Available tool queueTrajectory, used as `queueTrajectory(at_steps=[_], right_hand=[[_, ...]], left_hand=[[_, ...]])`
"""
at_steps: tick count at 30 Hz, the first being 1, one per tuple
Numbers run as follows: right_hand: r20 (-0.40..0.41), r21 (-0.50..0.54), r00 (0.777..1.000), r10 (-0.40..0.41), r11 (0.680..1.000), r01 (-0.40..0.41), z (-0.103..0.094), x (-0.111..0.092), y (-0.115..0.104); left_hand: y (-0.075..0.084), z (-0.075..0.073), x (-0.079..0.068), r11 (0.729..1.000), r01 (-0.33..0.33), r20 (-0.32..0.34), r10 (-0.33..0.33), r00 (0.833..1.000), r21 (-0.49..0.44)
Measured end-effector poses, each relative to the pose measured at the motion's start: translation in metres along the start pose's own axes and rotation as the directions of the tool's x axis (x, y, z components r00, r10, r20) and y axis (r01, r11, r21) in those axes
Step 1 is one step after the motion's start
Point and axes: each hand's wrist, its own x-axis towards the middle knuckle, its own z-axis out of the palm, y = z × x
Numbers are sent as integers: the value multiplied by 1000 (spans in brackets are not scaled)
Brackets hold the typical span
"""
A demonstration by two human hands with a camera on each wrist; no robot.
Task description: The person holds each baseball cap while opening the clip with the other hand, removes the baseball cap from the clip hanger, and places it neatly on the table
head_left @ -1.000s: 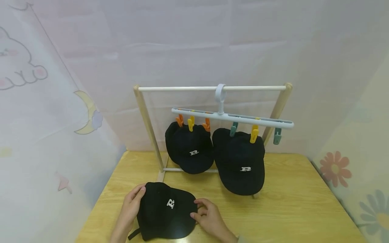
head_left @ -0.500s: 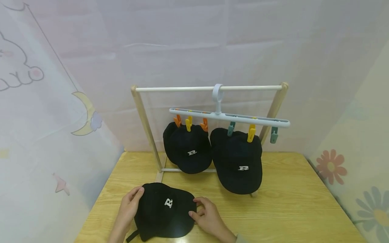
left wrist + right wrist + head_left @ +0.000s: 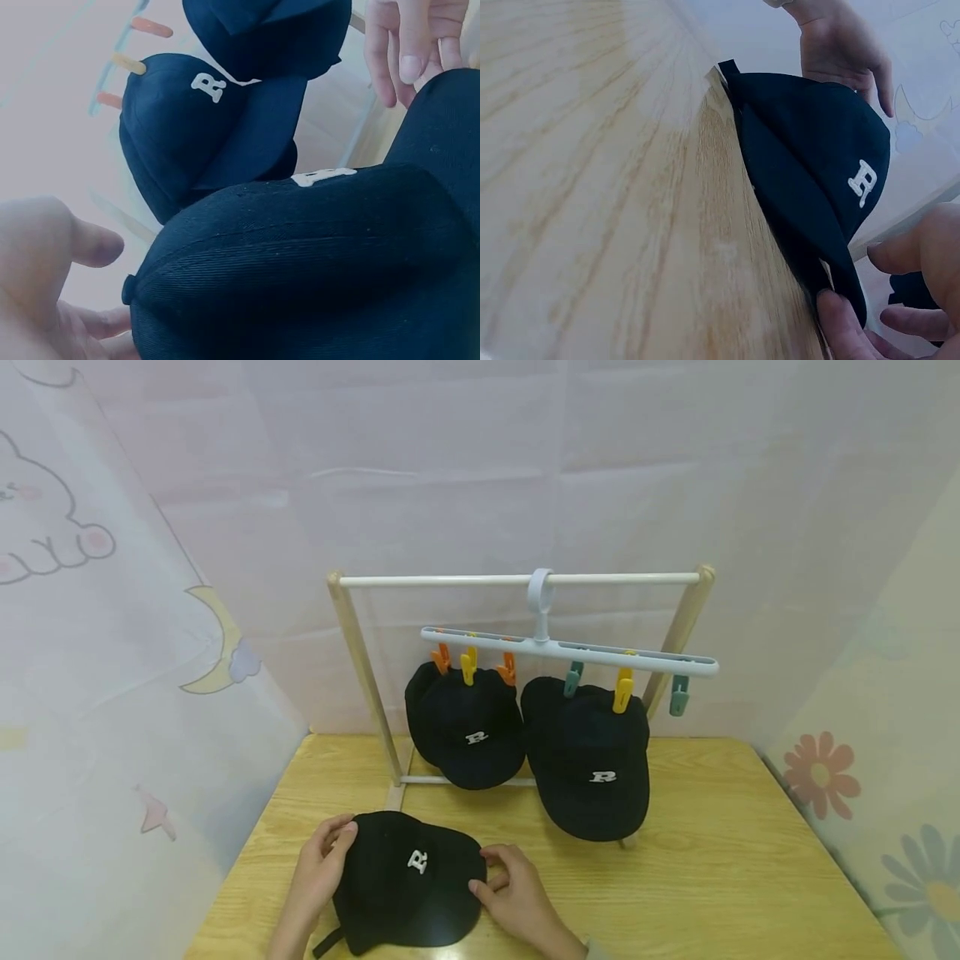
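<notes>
A black cap [image 3: 405, 881] with a white R lies on the wooden table, its brim toward the right. My left hand [image 3: 318, 868] is at the crown end; in the left wrist view its thumb stands apart from the cap and its fingertips reach behind the crown's button. At the brim end is my right hand [image 3: 513, 893], thumb and index spread and loosely bent. The right wrist view shows one fingertip [image 3: 840, 322] touching the brim's edge near the table. Two more black caps, a left one [image 3: 480, 710] and a right one [image 3: 592, 752], hang from clips behind.
A pale hanger [image 3: 615, 655] with orange, yellow and green clips hangs from the rack's white bar [image 3: 450, 581]. One green clip [image 3: 679, 697] at its right end holds nothing. The table [image 3: 750, 877] ends at printed cloth walls at the back and sides.
The view shifts slightly. Hands and lying cap keep the same places relative to each other, and the hanging caps stay put.
</notes>
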Motion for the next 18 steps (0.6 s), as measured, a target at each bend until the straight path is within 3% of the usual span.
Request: queueTrajectory(at_steps=[8, 18], right_hand=[[-32, -20, 998, -48, 999, 47, -6, -3, -8], [-8, -20, 998, -55, 998, 54, -15, -9, -16]], left_hand=[[3, -1, -1, 999, -21, -39, 23, 999, 48], [8, -2, 0, 995, -53, -58, 58, 997, 81]])
